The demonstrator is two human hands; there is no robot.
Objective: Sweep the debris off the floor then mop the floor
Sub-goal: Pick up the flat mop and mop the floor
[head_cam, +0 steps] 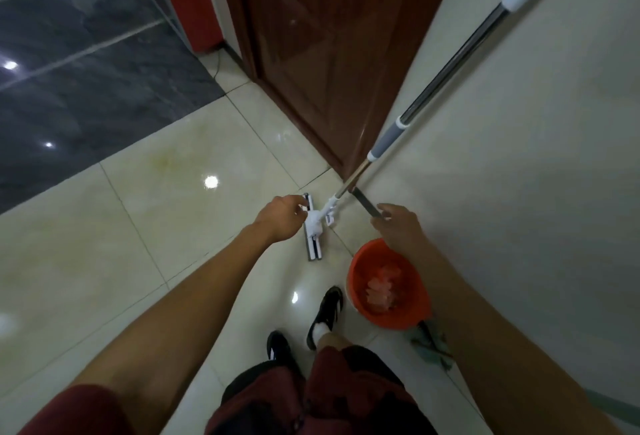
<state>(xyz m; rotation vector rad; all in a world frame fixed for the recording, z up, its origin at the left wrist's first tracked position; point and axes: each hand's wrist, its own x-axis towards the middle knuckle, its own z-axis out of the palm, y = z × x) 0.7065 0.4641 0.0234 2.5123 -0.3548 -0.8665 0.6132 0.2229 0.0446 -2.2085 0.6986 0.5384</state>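
A flat mop leans against the cream wall on the right. Its white head (312, 237) lies on the glossy tile floor (166, 226), and its metal pole (450, 67) runs up to the top right. My left hand (282, 218) reaches out beside the top end of the mop head, fingers loosely curled, with nothing visibly held. My right hand (398, 226) is stretched toward the foot of the wall at a dark strip (362, 202). Its fingers are hidden behind the hand.
An orange bucket (398, 322) holding water stands by the wall under my right forearm. A teal object (431, 344) lies behind it. A brown door (332, 53) is straight ahead, and dark grey tiles (86, 88) lie to the left. My feet in black shoes (327, 310) stand close to the bucket.
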